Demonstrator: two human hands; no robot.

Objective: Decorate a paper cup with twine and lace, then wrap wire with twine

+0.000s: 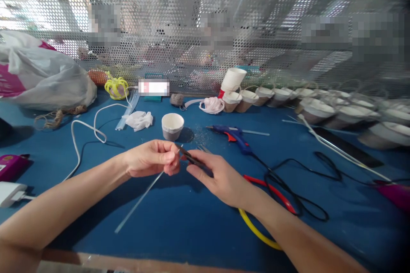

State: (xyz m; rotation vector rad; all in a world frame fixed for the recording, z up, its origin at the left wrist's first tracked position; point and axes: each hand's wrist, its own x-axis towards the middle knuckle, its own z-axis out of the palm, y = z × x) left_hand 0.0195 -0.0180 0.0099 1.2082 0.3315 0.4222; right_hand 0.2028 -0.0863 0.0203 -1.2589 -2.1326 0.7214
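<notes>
My left hand is closed in a pinch on the upper end of a long clear glue stick that slants down to the left over the blue table. My right hand is closed around a dark pair of scissors. The blades point left and meet the stick right at my left fingertips. A small white paper cup stands just behind both hands.
A blue glue gun with a black cord lies to the right. Red and yellow handles lie under my right forearm. Several cups line the back right. A white cable, plastic bag and perforated screen are left and behind.
</notes>
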